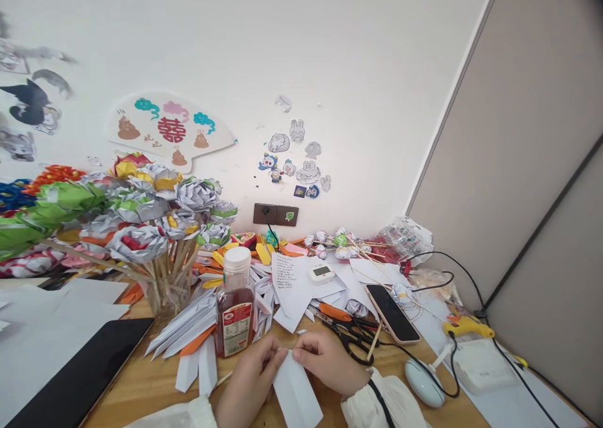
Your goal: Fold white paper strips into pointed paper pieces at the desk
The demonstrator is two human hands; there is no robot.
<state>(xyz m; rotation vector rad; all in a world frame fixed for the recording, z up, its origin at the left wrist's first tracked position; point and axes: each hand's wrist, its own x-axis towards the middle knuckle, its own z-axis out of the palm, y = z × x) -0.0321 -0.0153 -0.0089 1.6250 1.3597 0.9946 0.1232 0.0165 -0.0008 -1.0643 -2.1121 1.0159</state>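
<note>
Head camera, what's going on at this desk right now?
A person is folding a white paper strip with both hands: the left hand and right hand pinch its top end over the wooden desk. A bottle, scissors, a phone and a vase of paper flowers lie around them.

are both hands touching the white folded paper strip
Touching. The head view shows the left hand and right hand both pinching the top end of the white folded paper strip, with their fingers pressed on it.
</note>
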